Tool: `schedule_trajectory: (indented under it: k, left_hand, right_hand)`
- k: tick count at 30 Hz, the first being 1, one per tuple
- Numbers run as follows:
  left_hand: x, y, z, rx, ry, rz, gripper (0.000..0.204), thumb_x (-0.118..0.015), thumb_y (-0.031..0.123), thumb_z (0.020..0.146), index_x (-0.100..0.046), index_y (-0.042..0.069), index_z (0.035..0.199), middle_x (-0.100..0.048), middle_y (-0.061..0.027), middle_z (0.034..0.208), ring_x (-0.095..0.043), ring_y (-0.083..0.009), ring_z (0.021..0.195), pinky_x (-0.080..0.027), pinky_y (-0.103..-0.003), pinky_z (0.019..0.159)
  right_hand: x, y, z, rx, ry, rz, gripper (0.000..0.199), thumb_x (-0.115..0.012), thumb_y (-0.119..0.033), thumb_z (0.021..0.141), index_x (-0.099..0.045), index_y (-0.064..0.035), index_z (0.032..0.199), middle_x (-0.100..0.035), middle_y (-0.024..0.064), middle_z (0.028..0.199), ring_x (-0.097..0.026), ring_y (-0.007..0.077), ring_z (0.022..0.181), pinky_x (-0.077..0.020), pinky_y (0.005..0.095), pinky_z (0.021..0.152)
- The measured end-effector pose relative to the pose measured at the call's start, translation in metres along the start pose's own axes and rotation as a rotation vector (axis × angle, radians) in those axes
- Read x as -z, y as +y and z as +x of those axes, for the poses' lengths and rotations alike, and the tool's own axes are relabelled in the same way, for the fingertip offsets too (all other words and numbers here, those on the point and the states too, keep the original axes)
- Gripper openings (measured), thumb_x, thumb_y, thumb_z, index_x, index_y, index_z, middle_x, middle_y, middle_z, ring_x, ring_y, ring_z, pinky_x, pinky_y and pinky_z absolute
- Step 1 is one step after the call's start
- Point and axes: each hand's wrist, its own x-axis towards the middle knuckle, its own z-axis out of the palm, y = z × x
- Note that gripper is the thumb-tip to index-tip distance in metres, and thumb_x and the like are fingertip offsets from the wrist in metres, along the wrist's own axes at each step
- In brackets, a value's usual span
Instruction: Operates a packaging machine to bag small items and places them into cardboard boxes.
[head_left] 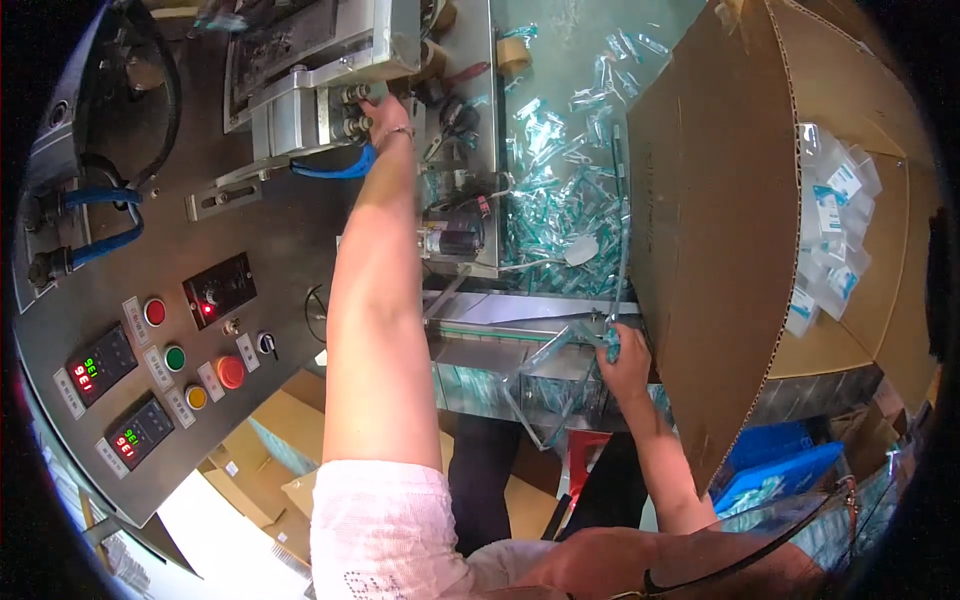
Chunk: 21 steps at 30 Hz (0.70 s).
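Observation:
My left arm stretches far forward to the machine, where my left hand (388, 120) is at the metal block (290, 125) beside its round knobs (355, 127). Its fingers are partly hidden and too small to make out clearly. Closer to me on the right, my right hand (627, 362) is closed on a looped strip of clear plastic film (540, 352) with a teal tint. The strip hangs over the metal rail (480, 350) at the front. Beyond it lies a heap of small clear and teal plastic pieces (560, 200) on the work surface.
An open cardboard box (710, 230) stands right of my right hand, with clear white-labelled packs (835, 215) inside. At left is a control panel with buttons (230, 372) and lit displays (100, 365). A blue bin (780, 465) sits lower right. Tape rolls (514, 55) lie at the back.

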Motion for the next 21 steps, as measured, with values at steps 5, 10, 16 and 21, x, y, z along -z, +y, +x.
schedule_trajectory:
  k: [5, 10, 16, 21]
  left_hand:
    - [0.017, -0.034, -0.027, -0.313, 0.021, 0.225, 0.028, -0.047, 0.008, 0.077, -0.046, 0.001, 0.104, -0.053, -0.0157, 0.100, -0.054, -0.0259, 0.089, -0.040, -0.034, 0.076]
    - [0.076, -0.040, -0.181, 0.020, -0.506, -0.446, 0.049, -0.068, 0.008, 0.064, -0.044, 0.000, 0.106, -0.053, -0.0074, 0.092, -0.051, -0.0154, 0.083, -0.042, -0.026, 0.075]
    - [0.177, -0.062, -0.274, 0.655, -0.710, -0.626, 0.008, -0.061, 0.004, 0.073, -0.054, 0.004, 0.071, -0.048, 0.0031, 0.059, -0.037, -0.0030, 0.047, -0.026, -0.018, 0.040]
    - [0.245, -0.087, -0.295, 0.810, -0.734, -0.632, 0.011, -0.057, 0.009, 0.079, -0.051, 0.006, 0.070, -0.048, 0.0016, 0.061, -0.042, -0.0054, 0.050, -0.033, -0.017, 0.042]
  right_hand:
    - [0.000, 0.001, -0.002, -0.041, -0.043, -0.024, 0.037, -0.061, -0.012, 0.061, -0.050, -0.0022, 0.095, -0.053, 0.0166, 0.085, -0.051, 0.0338, 0.081, -0.0416, 0.0395, 0.070]
    - [0.002, 0.002, -0.005, -0.093, -0.088, -0.043, 0.037, -0.061, -0.013, 0.063, -0.049, -0.0032, 0.097, -0.053, 0.0148, 0.089, -0.051, 0.0322, 0.084, -0.0418, 0.0396, 0.071]
    - [0.002, -0.004, -0.003, -0.098, -0.077, -0.049, 0.038, -0.061, -0.015, 0.064, -0.049, -0.0025, 0.097, -0.053, 0.0167, 0.090, -0.051, 0.0337, 0.084, -0.0416, 0.0398, 0.072]
    - [-0.001, 0.005, -0.003, -0.047, -0.004, -0.081, 0.038, -0.062, -0.016, 0.064, -0.049, -0.0025, 0.097, -0.053, 0.0172, 0.090, -0.051, 0.0338, 0.084, -0.0415, 0.0398, 0.071]
